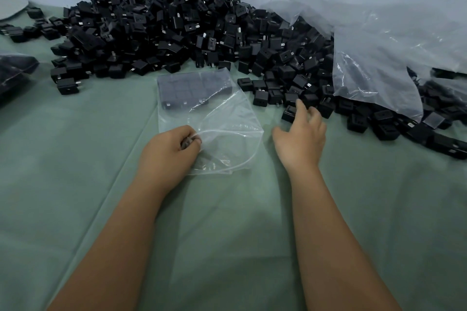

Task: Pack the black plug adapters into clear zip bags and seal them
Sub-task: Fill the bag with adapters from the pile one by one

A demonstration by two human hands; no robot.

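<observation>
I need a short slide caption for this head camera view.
Left hand holds the clear zip bag open; right hand reaches for black adapters.

Green cloth-covered table is carrying a heap of black plug adapters, a clear zip bag, and a large plastic sheet

One heap of black plug adapters, far too many to count. One clear zip bag holds several adapters. Two hands: left hand, right hand.

Black adapters lie heaped on the cloth, and just before them a clear bag (mouth open) lies flat, partly filled.
</observation>
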